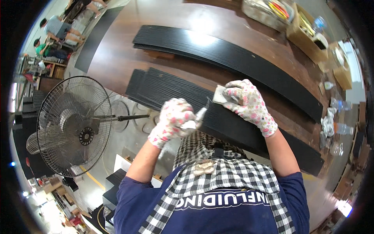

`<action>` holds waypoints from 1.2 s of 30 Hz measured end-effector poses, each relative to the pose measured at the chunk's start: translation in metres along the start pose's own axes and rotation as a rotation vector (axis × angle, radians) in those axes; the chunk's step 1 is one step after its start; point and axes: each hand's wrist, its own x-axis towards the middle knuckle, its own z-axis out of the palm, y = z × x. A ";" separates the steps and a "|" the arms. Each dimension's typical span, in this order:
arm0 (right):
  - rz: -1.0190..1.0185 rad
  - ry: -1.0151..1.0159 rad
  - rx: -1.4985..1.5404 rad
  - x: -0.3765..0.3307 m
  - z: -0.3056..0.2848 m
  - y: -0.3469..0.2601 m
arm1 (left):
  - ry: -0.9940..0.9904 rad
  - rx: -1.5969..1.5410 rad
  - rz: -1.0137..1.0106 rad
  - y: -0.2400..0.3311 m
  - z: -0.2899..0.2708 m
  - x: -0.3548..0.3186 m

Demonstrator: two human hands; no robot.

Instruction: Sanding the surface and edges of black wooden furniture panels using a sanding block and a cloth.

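Both my hands wear white gloves with pink dots. My left hand (175, 119) is closed around a white tool (200, 115) with a thin, curved, blade-like tip; its exact kind is hard to make out. The tip points up beside the near black grooved board (175, 87), which lies along the table edge in front of me. In my right hand (249, 103), thumb and fingers pinch a white pad (219, 94) against the board's top. Another black board is partly visible beneath the near one.
Farther across the brown table (117, 54) lies a stack of black grooved boards (233, 50). A large fan (74, 124) stands at the left. Cardboard boxes (300, 39) and plastic bottles (343, 128) line the right side. People (58, 29) are at the far left.
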 end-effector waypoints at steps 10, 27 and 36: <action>-0.077 -0.034 0.227 0.189 0.102 -0.047 | -0.188 -0.340 -0.003 -0.006 0.003 0.002; -0.215 -0.043 0.091 0.184 0.093 -0.043 | -0.356 -0.377 0.039 -0.014 -0.004 0.000; -0.474 -0.275 0.085 0.205 0.051 -0.036 | -0.267 -0.398 0.003 -0.009 0.003 -0.001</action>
